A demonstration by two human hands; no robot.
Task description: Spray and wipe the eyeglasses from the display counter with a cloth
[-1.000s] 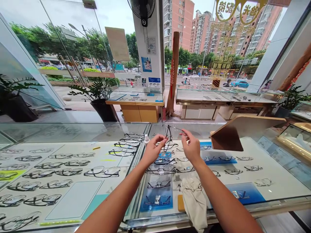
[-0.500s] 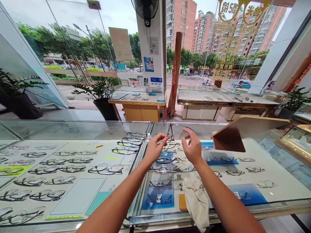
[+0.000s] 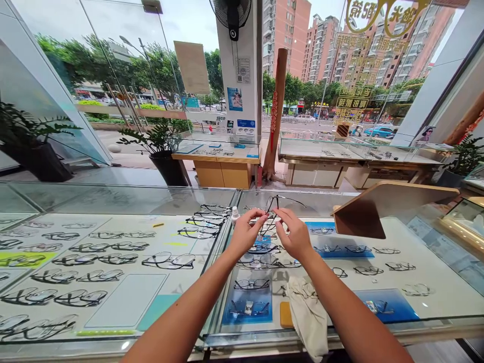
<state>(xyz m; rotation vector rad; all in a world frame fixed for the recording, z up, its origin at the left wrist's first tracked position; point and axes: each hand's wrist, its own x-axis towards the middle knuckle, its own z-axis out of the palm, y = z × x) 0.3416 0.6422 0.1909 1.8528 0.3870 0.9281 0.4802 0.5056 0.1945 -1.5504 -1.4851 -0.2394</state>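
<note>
Spanning the whole lower view, a glass display surface (image 3: 113,199) carries rows of eyeglass frames under the glass: dark-rimmed pairs laid out on the pale left panel (image 3: 124,302), more pairs on blue mats (image 3: 393,305) in the right section. A tilted wooden board (image 3: 381,206) stands on the glass at right, well apart from the hands. A crumpled beige cloth (image 3: 308,315) hangs over the near edge of the surface, just beside an orange block (image 3: 284,315). Both bare forearms reach forward from the bottom edge and meet over the seam between the two glass sections. Left hand (image 3: 244,234): thumb and fingertips pinched on a thin black eyeglass frame (image 3: 273,209), grip clenched on the frame's left side. Right hand (image 3: 295,234): fingertips pinched on the same frame just beside the left hand, the two hands nearly touching. The frame sits raised above the glass, its front roughly upright, one thin temple arm sticking out to the right past the right hand. A small white bottle (image 3: 235,214) stands on the glass just left of the left hand's fingers.
</note>
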